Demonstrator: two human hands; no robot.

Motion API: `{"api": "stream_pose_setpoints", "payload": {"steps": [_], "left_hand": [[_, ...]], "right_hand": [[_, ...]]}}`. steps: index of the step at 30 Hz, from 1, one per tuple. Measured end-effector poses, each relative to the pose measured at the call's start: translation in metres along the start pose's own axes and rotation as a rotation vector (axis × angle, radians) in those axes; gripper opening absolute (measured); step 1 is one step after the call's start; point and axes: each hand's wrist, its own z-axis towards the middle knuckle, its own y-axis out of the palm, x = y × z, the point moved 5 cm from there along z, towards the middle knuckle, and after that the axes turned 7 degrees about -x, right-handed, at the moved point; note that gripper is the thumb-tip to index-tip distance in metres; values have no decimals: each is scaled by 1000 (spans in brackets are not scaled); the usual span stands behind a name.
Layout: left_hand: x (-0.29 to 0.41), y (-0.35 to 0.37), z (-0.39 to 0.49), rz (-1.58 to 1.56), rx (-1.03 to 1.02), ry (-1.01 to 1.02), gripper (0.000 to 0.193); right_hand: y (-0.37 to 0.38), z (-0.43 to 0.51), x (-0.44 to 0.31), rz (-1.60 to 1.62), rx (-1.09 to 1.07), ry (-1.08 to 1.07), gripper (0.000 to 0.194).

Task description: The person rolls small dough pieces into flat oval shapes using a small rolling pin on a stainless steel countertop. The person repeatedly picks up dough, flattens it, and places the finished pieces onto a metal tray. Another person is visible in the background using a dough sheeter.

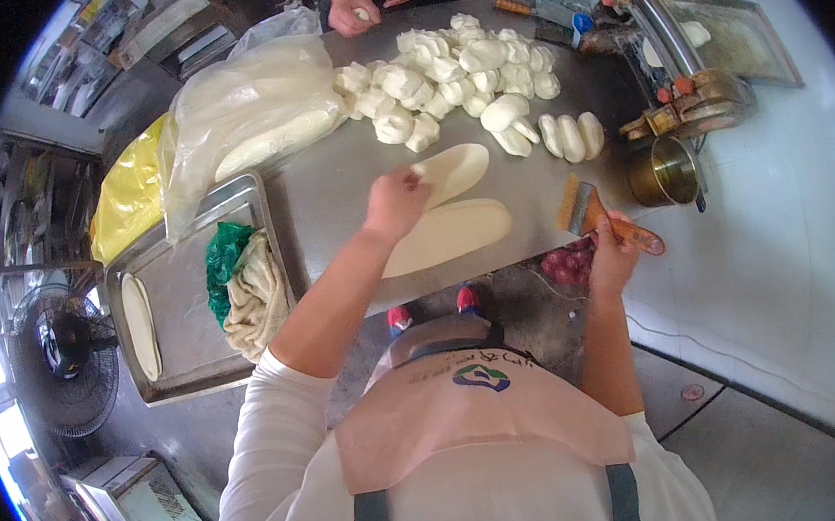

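Observation:
In the head view, my left hand [398, 200] is at the left end of a flat oval dough sheet [458, 170], its fingers on the dough. A second flat oval dough sheet [453, 234] lies nearer to me, partly behind my left forearm. My right hand [613, 253] grips the wooden handle of a wide flat brush [580, 207], its bristles pointing left over the table's right edge. Many dough pieces [445, 73] are heaped at the table's back. Several flattened dough pieces [571, 138] lie side by side right of the heap.
A metal pot [664, 171] stands at the right beneath a roller machine [676, 47]. At left, a metal tray [207, 382] holds flat dough, a cloth [259, 298] and a green bag [225, 260]. Plastic sheeting [249, 81] covers more dough. Another person's hands [355, 6] are across the table.

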Motion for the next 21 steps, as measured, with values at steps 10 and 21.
{"api": "stream_pose_setpoints", "payload": {"steps": [10, 21], "left_hand": [[15, -26, -70, -599, -68, -202, 22], [-87, 6, -91, -51, 123, -232, 25]], "right_hand": [[-37, -7, -11, 134, 114, 97, 20], [11, -6, 16, 293, -66, 246, 27]]}}
